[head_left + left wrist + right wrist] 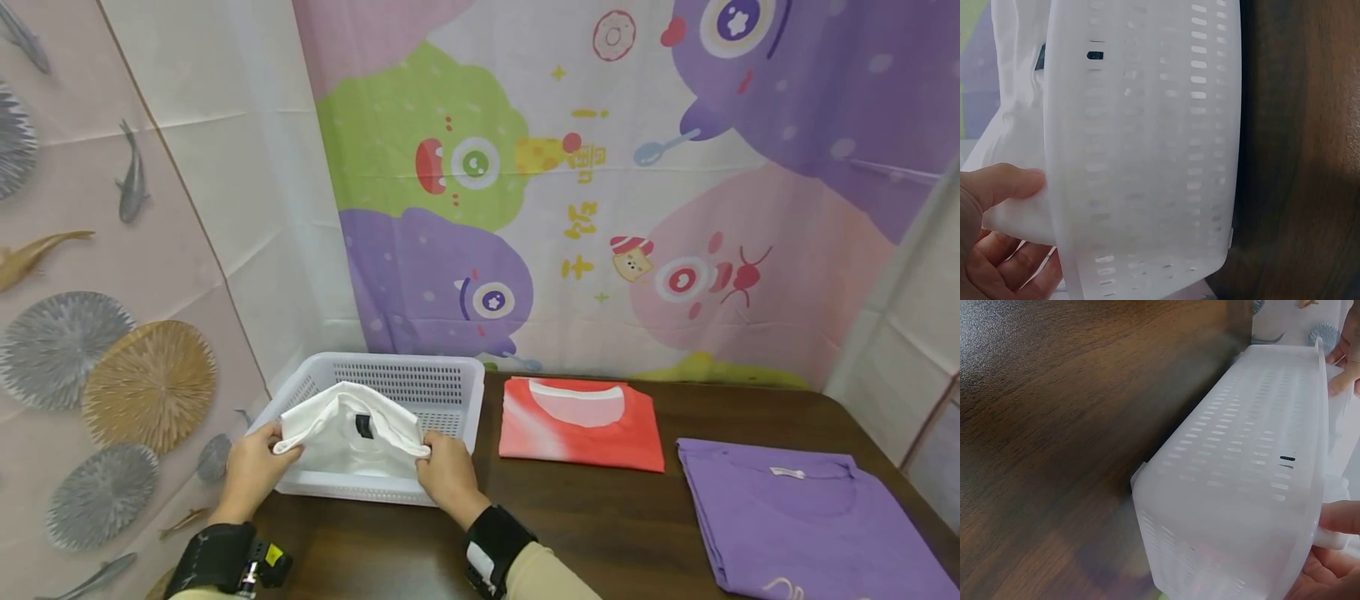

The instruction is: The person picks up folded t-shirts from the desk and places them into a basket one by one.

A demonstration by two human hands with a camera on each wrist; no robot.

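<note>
A folded white shirt with a small black label inside its neck is held inside the white plastic basket. My left hand grips its left end, thumb on top and fingers beneath, close to the basket's rim. At the other end, my right hand pinches the cloth between thumb and fingers. The shirt's upper edge bows up between both hands. From the left wrist side, the left thumb lies over the white cloth just behind the basket wall. The right wrist view has the right fingers at the rim.
Right of the basket, a folded red-and-white shirt lies on the dark wooden table. Farther right is a folded purple shirt. Printed cloth hangs behind the table, and another patterned curtain stands at the left.
</note>
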